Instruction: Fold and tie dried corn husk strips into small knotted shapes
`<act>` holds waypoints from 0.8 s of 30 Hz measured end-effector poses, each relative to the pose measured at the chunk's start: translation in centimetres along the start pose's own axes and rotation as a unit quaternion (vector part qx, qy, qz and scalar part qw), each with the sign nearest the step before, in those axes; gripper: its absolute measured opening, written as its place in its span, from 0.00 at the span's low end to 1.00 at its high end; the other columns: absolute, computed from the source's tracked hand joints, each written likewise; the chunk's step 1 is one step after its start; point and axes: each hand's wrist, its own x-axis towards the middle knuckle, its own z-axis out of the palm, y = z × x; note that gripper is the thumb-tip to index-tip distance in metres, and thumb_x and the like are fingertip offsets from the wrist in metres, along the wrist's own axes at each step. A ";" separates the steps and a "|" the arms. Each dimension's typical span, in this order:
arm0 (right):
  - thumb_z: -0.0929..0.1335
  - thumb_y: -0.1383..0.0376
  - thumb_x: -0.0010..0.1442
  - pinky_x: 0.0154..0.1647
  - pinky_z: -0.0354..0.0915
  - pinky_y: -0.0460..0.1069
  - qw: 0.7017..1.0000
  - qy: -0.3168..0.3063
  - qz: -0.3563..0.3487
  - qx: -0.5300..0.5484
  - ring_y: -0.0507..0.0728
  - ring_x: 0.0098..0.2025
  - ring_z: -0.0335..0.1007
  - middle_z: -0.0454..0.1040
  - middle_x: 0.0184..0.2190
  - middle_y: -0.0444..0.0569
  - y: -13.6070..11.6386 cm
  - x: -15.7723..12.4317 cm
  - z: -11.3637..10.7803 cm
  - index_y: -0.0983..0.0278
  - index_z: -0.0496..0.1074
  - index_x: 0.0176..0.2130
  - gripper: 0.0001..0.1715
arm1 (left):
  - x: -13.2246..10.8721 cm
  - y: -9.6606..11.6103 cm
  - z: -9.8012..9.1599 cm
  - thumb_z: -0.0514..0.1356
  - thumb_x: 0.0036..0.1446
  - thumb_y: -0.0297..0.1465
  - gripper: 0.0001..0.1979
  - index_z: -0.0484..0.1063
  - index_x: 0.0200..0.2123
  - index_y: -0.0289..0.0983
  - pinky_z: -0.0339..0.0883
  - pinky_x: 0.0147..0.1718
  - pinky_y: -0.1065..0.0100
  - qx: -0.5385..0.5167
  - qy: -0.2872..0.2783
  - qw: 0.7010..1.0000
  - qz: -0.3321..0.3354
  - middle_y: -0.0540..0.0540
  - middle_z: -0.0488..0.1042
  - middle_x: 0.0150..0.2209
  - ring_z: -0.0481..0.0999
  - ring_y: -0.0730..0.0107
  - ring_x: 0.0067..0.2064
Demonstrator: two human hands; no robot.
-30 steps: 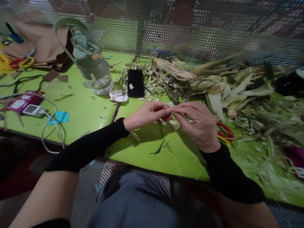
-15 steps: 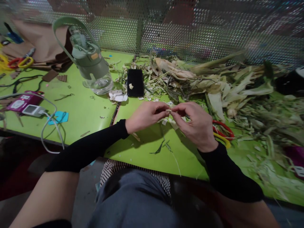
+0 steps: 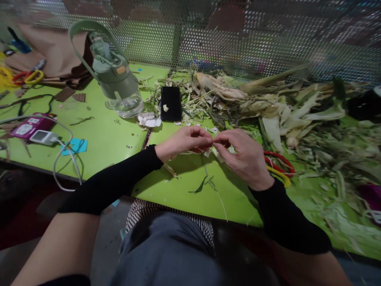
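Note:
My left hand (image 3: pixel 187 141) and my right hand (image 3: pixel 242 155) meet fingertip to fingertip just above the table. Both are closed in a pinch, and what lies between the fingertips is too small and covered to make out. Pale scraps (image 3: pixel 218 154) lie under the fingers. By my right wrist, partly hidden beneath it, is a pair of scissors with red and yellow handles (image 3: pixel 281 163). Beyond the hands a heap of dry corn husks (image 3: pixel 276 103) spreads to the right. A dark green leaf shred (image 3: pixel 199 186) rests in front of me.
On the green table (image 3: pixel 107 135), a water bottle (image 3: pixel 114 75) stands left of a black phone (image 3: pixel 170 104). Farther left are a magenta device (image 3: pixel 29 128) with a white cable, more scissors (image 3: pixel 32 76) and brown sheets (image 3: pixel 56 47). A perforated metal screen (image 3: pixel 208 35) rises behind.
Both hands stay together, still pinching. The left fingers have shifted slightly, and the small pale piece that showed between the fingertips is now mostly covered. The view has moved a little.

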 end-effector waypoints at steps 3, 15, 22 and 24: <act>0.69 0.68 0.66 0.39 0.73 0.58 1.000 -0.008 -0.002 0.011 0.64 0.39 0.79 0.81 0.36 0.53 0.0 0.0 -0.1 0.60 0.77 0.39 0.05 | 0.3 -0.1 -0.5 0.65 0.62 0.24 0.04 0.73 0.34 0.32 0.71 0.37 0.74 -0.044 -0.021 0.998 -0.034 0.50 0.78 0.29 0.77 0.82 0.30; 0.71 0.63 0.66 0.35 0.72 0.53 0.991 -0.006 0.082 0.105 0.57 0.33 0.76 0.81 0.36 0.50 -0.2 0.2 -0.3 0.60 0.77 0.42 0.04 | 0.3 0.2 -0.4 0.65 0.58 0.21 0.04 0.73 0.32 0.30 0.70 0.36 0.74 -0.050 -0.015 0.999 0.000 0.51 0.78 0.28 0.76 0.83 0.29; 0.73 0.60 0.63 0.38 0.74 0.55 0.968 0.013 0.172 0.181 0.57 0.35 0.77 0.81 0.36 0.47 -0.2 -0.1 0.1 0.58 0.78 0.39 0.05 | 0.0 0.0 0.3 0.66 0.56 0.23 0.05 0.73 0.32 0.30 0.67 0.34 0.72 0.035 0.031 0.994 0.101 0.52 0.75 0.27 0.73 0.81 0.28; 0.73 0.60 0.62 0.39 0.74 0.54 0.955 0.011 0.197 0.220 0.57 0.35 0.77 0.81 0.36 0.46 -0.1 -0.2 0.2 0.58 0.78 0.39 0.05 | 0.0 0.0 0.4 0.67 0.56 0.23 0.04 0.73 0.33 0.30 0.66 0.33 0.72 0.055 0.041 0.990 0.127 0.52 0.74 0.27 0.72 0.81 0.29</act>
